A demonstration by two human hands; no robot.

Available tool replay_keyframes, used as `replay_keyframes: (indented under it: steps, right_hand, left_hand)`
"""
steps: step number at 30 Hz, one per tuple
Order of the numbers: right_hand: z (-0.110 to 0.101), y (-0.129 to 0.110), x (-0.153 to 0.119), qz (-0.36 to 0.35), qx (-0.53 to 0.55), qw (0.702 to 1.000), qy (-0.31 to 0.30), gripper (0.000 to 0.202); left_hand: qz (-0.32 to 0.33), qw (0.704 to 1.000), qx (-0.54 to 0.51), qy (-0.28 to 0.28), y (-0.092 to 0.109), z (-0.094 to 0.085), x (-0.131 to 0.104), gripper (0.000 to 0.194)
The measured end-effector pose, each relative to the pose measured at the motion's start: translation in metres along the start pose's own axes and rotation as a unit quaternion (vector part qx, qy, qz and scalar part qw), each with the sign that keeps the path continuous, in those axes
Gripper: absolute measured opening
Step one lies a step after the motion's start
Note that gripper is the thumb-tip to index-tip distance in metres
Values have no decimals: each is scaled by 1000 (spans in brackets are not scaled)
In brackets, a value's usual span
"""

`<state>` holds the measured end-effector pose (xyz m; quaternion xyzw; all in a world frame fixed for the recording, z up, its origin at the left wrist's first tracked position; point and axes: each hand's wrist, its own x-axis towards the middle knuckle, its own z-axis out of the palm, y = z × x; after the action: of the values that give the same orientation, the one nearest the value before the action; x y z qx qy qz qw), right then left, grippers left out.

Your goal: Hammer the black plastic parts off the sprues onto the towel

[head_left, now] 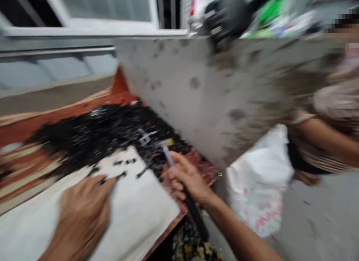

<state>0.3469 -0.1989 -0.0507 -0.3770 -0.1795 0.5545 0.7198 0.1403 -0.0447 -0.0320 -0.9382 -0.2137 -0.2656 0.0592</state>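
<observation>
Stretching over a white sheet (148, 212), the left hand (84, 208) is among small black pieces (130, 161); I can't tell whether it pinches one. Past it spreads a dark heap (84, 133). The right hand (187, 176) is closed round a pale-shafted tool (168, 155), a wall (190, 92) standing beyond; rightward of that grip, a white bag (260, 182), then another person's arm (328, 137).

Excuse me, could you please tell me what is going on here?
A person's right hand grips a slim tool with a pale shaft, angled toward a heap of small black pieces. The left hand is over a flat white sheet, its fingers close to a few loose black pieces; blur hides whether it holds one. Another person's arm shows at right, beyond a white plastic bag.
</observation>
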Motion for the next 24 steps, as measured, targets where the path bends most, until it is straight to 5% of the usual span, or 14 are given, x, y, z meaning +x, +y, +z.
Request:
replay_keyframes:
  steps: [3, 7, 17, 24]
  right_hand:
    - [-5, 6, 3, 16, -10, 1000, 14, 52]
    - [-4, 6, 4, 1, -62, 996, 66, 60]
    - [-3, 8, 3, -3, -79, 994, 75, 57]
    - [-4, 7, 3, -1, -82, 994, 70, 56]
  left_hand:
    - [-35, 998, 18, -55, -5, -9, -18, 35]
    - [-95, 993, -8, -75, -7, -5, -9, 30]
    - [-79, 992, -13, -98, 2, 2, 7, 21]
    - [-108, 987, -29, -119, -18, 1, 24, 26]
